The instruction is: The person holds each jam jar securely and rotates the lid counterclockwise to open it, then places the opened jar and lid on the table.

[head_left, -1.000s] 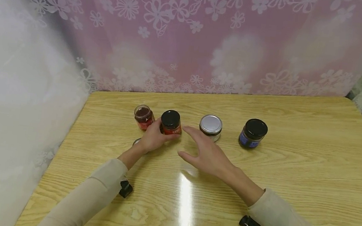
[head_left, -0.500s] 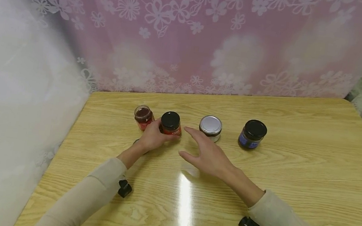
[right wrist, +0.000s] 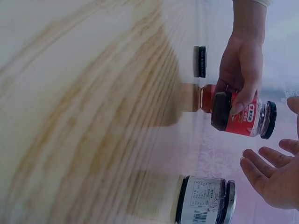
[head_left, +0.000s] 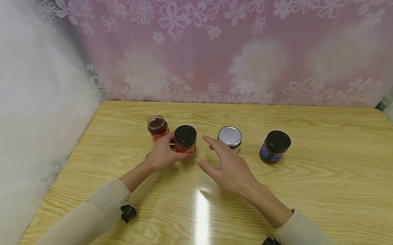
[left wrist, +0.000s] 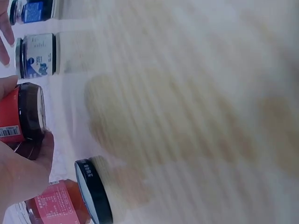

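In my left hand point(head_left: 163, 154) is a red-labelled glass jar point(head_left: 185, 137) with a black lid, gripped round its side. The right wrist view shows this jar point(right wrist: 243, 116) raised off the table, lid up and slightly tilted. My right hand point(head_left: 232, 170) stays just right of it, fingers and thumb spread, holding nothing. Behind the left hand stands an uncapped jar point(head_left: 157, 125) with dark red contents and a red label. Its neighbour in the left wrist view is a black-rimmed lid point(left wrist: 94, 192), lying pale inside up; the left hand mostly hides it from the head view.
A jar with a silver lid point(head_left: 229, 136) stands behind the right hand. Farther right is a blue-labelled jar point(head_left: 275, 147) with a black lid. The wooden table point(head_left: 335, 182) ends at a pink floral curtain point(head_left: 204, 50) behind.
My left hand has lifted the red-labelled jar off the table and brought it slightly nearer to me. The right hand has barely shifted, still spread beside it.
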`<state>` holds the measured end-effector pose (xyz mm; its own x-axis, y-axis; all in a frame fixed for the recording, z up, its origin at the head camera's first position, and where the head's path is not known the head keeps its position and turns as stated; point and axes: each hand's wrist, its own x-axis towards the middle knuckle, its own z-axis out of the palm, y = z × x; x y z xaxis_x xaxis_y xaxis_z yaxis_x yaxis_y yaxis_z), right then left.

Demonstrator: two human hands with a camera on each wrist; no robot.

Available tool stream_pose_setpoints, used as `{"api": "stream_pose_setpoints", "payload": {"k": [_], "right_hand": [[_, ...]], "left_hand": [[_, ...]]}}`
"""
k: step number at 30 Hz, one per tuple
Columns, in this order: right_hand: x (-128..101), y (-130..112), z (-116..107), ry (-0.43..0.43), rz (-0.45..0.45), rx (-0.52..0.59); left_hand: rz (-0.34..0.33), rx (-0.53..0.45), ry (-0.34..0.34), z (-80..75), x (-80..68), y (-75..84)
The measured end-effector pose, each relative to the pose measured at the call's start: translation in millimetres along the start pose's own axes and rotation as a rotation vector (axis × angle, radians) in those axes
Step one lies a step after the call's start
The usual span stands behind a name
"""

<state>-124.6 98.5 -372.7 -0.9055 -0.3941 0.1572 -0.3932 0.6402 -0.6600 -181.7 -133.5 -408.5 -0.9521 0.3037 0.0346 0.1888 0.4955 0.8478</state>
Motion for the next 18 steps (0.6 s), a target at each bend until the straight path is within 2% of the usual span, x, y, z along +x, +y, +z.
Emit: {"api": "stream_pose_setpoints", "payload": {"k": [10,18], "right_hand": [[-1,-5,-2,0.026,-0.016,0.012],[-1,-8,0,0.014,-0.015,0.026]], "left_hand": [[0.04,0.029,-0.011,-0.9,-25.4,5.4],[0.114,0.11,-0.03,0.4,-37.0,10.9]]}}
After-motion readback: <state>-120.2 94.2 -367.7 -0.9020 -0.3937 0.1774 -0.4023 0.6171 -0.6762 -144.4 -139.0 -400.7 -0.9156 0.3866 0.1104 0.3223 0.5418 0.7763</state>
